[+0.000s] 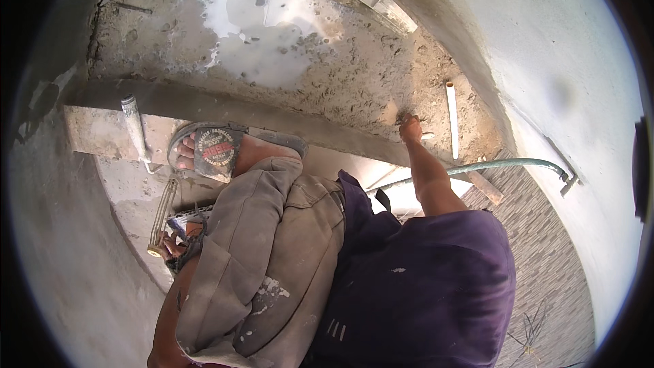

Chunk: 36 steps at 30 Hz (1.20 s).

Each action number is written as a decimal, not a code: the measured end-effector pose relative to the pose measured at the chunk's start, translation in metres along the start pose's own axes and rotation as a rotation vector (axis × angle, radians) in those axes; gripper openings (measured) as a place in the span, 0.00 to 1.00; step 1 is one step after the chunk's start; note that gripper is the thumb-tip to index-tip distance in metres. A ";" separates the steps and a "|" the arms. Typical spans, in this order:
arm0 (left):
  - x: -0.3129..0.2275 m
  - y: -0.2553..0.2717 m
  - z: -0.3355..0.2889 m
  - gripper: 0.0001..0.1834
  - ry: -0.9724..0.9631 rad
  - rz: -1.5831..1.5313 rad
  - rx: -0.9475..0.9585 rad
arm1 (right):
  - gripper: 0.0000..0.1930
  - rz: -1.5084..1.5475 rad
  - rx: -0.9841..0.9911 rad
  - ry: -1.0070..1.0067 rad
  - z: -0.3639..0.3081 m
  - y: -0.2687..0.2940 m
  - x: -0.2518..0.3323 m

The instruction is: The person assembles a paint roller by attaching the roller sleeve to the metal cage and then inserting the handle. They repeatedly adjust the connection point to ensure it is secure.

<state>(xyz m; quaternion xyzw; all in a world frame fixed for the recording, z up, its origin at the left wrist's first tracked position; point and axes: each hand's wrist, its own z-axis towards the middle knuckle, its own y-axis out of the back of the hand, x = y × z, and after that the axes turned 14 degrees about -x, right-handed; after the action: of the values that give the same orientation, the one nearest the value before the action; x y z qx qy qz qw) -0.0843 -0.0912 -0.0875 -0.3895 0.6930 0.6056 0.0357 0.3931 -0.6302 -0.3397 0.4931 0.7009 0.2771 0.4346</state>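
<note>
Rubble-strewn ground (368,75), gritty and pocked, lies beyond the grey ledge (293,114), and the right hand (410,128) reaches down to its near edge. That hand's fingers look drawn together; whether they pinch anything I cannot tell. A small pale piece (427,136) is just beside it, and a cream pipe (452,119) lies near, to the right, apart from the hand.

To work this spot well, I would use short, light strokes of the fingertips, feel for sharp grit, and keep the wrist off the pipe. With the arm at full stretch, steady weight over the feet should help.

Farther out, a green hose (507,163) runs behind the forearm toward the pale wall (545,61), and a milky puddle (262,48) spreads at the top. At lower left, the left hand (172,245) is by a slim metal frame (162,212); its grip is unclear. A sandalled foot (248,153) rests near a whitish cylinder (135,126).
</note>
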 end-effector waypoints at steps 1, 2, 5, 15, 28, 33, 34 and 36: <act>0.002 -0.004 0.004 0.14 0.010 -0.015 -0.001 | 0.14 0.008 -0.058 -0.046 -0.005 0.000 -0.009; 0.001 -0.007 -0.001 0.14 0.018 -0.032 -0.006 | 0.15 0.029 -0.109 -0.061 -0.004 -0.001 -0.007; 0.025 -0.018 -0.007 0.14 0.145 -0.130 0.009 | 0.12 0.268 -0.178 0.057 0.046 -0.017 -0.076; 0.025 -0.031 -0.052 0.14 0.274 -0.396 -0.116 | 0.17 0.664 -0.138 0.973 -0.017 0.213 0.335; 0.055 -0.017 -0.054 0.24 0.427 -0.749 0.027 | 0.07 0.461 0.943 1.879 -0.409 0.316 0.550; 0.060 -0.032 -0.055 0.29 0.424 -0.867 -0.104 | 0.08 0.392 1.105 1.748 -0.422 0.283 0.551; 0.058 -0.033 -0.054 0.30 0.409 -0.843 -0.111 | 0.09 0.394 1.098 1.721 -0.420 0.278 0.551; 0.056 -0.036 -0.053 0.31 0.340 -0.740 -0.131 | 0.11 0.432 1.103 1.674 -0.420 0.273 0.549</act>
<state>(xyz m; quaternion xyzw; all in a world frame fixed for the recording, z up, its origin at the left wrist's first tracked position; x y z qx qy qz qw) -0.0801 -0.1642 -0.1316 -0.7084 0.4621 0.5217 0.1114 0.0708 -0.0038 -0.1040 0.3885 0.7056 0.2439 -0.5400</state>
